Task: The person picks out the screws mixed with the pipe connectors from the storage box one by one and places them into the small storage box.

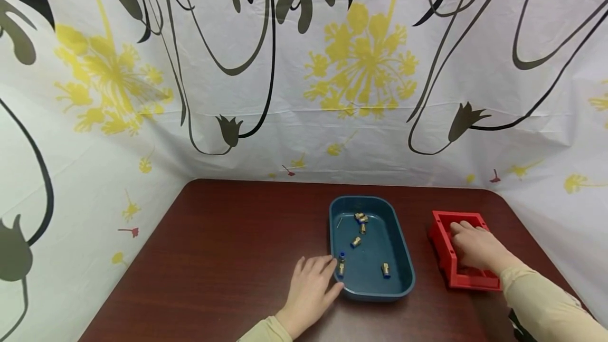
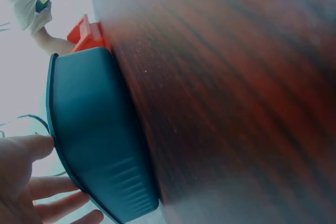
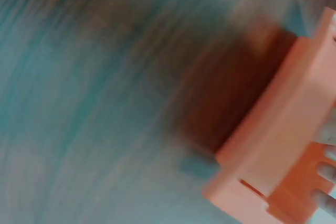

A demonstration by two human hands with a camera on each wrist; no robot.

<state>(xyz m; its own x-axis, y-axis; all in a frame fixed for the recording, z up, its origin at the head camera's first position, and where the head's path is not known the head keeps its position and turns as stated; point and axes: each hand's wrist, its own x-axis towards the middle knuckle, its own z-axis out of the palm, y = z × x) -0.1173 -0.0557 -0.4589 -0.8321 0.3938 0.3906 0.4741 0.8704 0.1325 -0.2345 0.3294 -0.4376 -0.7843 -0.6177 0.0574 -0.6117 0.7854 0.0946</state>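
A teal tray [image 1: 372,263] stands near the middle of the table, holding several small brass fittings with blue ends, one fitting [image 1: 386,270] lying apart near its front right. At the tray's left front corner, my left hand [image 1: 309,292] rests its thumb and outstretched fingers against the rim; in the left wrist view the thumb [image 2: 37,145] touches that rim. To the right, my right hand [image 1: 477,247] reaches down into a red bin [image 1: 444,257]. Spread fingers [image 3: 326,171] show inside it at the right wrist view's edge; I cannot tell whether they hold anything.
The dark reddish-brown table [image 1: 237,247] extends left of the tray, and a strip of it separates tray and bin. A white cloth [image 1: 285,94] with flower patterns hangs behind the table and along its sides. A thin pin-like piece [image 1: 339,222] lies in the tray.
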